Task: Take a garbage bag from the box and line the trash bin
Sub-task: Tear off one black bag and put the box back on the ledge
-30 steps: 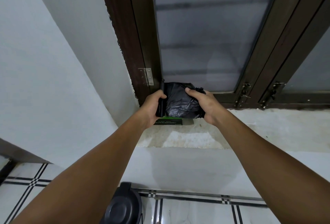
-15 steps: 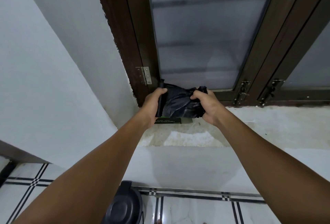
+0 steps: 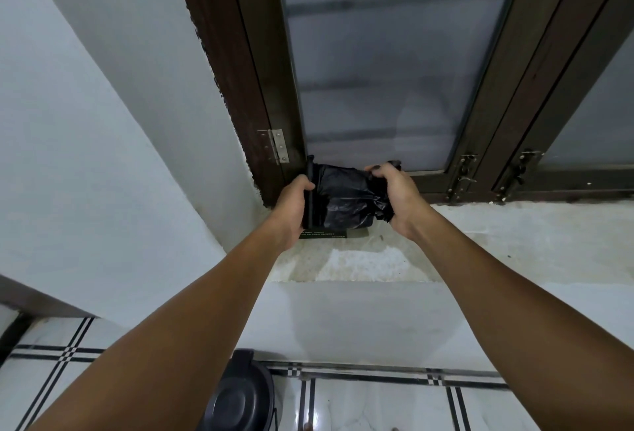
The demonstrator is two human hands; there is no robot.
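A dark box (image 3: 324, 234) with a green printed front edge sits on the window sill, in the corner by the brown window frame. Crumpled black garbage bag (image 3: 344, 199) plastic bulges out of its top. My left hand (image 3: 291, 206) grips the left side of the box and its upright black flap. My right hand (image 3: 394, 195) is closed on the right end of the black plastic, bunching it in the fingers. The black trash bin (image 3: 236, 399) stands on the floor below the sill, its lid seen from above between my forearms.
The pale stone sill (image 3: 497, 242) runs right under frosted glass panes. Two metal latches (image 3: 463, 173) sit on the lower frame right of my hands. A white wall closes in on the left. The floor has white tiles with black stripes (image 3: 377, 396).
My right hand has closed tighter on the bag's right end and drawn it slightly rightward, stretching the plastic. My left hand has stayed on the box's left side.
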